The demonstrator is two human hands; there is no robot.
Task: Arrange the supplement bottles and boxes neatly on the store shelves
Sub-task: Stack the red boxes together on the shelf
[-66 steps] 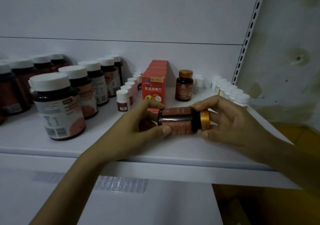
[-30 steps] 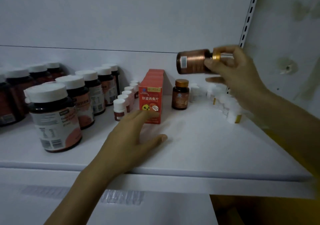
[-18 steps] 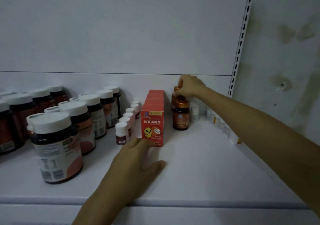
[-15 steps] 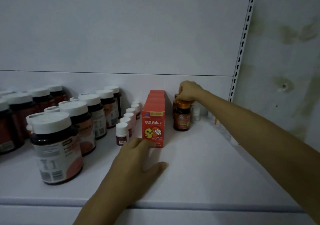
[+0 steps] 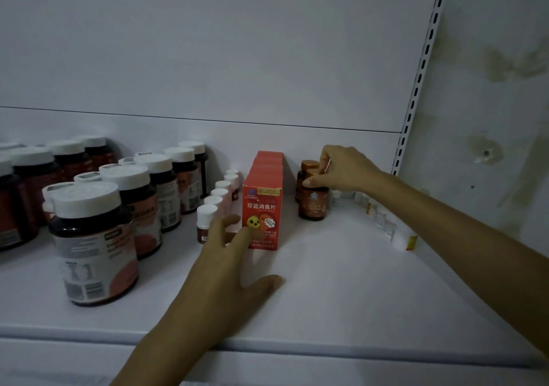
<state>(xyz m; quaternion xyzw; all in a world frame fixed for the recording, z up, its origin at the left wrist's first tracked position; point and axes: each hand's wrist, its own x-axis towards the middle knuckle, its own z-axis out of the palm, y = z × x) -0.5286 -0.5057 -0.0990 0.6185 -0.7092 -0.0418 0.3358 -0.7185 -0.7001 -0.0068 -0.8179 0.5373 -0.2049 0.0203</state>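
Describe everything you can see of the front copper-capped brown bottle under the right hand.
The front copper-capped bottle stands upright on the white shelf, right of the row of red boxes. It is small, dark brown, glass or plastic, with a coppery metallic cap and a brownish label bearing a small pale emblem; the text is too dim to read. The right hand pinches its cap from above, thumb on the near side. A matching bottle stands close behind it; whether they touch cannot be told.

Two small brown glass bottles with copper lids (image 5: 312, 204). Red cardboard boxes (image 5: 261, 207) in one file, about five. Five small white-capped bottles (image 5: 206, 220) show. Large dark jars with white lids (image 5: 92, 246): at least nine.
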